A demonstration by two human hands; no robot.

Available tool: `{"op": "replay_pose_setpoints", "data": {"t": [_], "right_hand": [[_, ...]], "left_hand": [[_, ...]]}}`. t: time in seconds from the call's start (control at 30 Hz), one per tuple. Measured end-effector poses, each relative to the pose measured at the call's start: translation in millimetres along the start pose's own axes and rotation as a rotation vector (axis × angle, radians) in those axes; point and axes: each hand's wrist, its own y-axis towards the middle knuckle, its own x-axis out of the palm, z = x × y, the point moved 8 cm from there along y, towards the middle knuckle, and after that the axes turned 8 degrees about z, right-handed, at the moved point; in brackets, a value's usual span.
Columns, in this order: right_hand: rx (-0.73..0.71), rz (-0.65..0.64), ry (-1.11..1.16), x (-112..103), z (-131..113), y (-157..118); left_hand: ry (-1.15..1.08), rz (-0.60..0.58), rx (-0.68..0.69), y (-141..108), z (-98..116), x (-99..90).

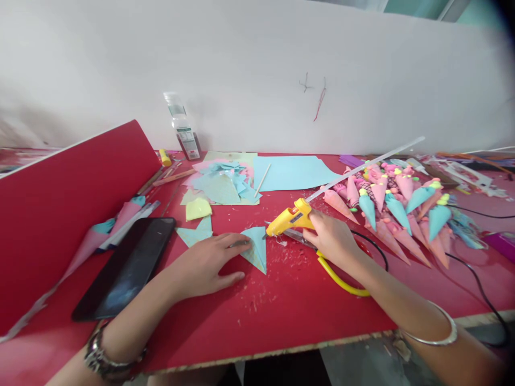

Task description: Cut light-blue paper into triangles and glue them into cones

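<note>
Here, the blue paper [259, 249] was flanked by spread left fingers [227, 239], touching it, and a leftward-pointing glue gun [287, 220] gripped in curled right fingers [317, 221].

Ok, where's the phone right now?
In the head view, the black phone lies on the left side of the red tabletop, between the large red board and the left forearm.

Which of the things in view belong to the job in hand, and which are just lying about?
Job, by the look of it:
- yellow glue gun, in the right hand
- blue paper piece, under the left hand
- blue sheet
- paper cones
- probably scissors

Seemingly lying about:
- black phone
- bottle
</note>
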Motion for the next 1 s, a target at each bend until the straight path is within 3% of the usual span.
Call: {"op": "replay_pose_setpoints", "data": {"t": [0.67,0.83,1.0], "right_hand": [[-0.024,0.058,-0.031,-10,-16,-1],[-0.037,0.194,0.066,-17,-16,-2],[0.069,0.348,0.139,-28,13,2]], "left_hand": [[-0.045,0.047,0.007,5,-4,-1.5],[-0.031,0.059,0.006,5,-5,-1.9],[-0.042,0.072,0.015,5,-5,-2.7]]}}
